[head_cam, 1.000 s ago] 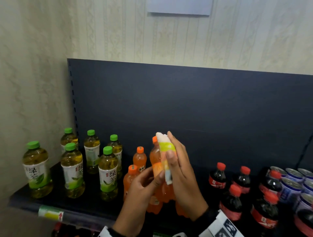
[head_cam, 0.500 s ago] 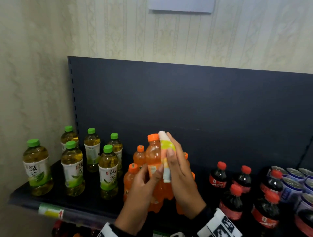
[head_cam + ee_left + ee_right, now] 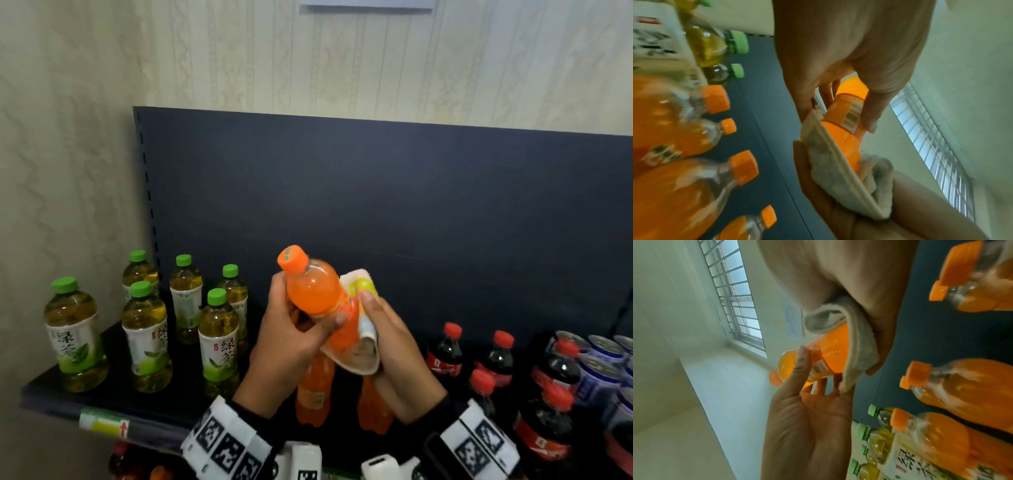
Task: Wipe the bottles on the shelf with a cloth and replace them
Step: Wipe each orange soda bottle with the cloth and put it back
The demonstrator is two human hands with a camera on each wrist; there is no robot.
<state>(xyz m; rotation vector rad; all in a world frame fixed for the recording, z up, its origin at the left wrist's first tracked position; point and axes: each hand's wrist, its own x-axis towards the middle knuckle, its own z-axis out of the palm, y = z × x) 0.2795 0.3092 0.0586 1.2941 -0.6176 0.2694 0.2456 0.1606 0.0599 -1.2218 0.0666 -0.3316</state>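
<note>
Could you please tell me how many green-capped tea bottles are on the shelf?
6 green-capped bottles at the shelf's left end: three in front, three behind. More may be hidden.

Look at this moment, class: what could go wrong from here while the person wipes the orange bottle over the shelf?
1. The orange bottle is tilted and lifted off the shelf; the left hand grips only its middle, so it might slip.
2. If it drops, it could topple the orange bottles standing right below.
3. The cloth, cupped in the right hand, is bunched around the lower part only, so the upper part may go unwiped.
</note>
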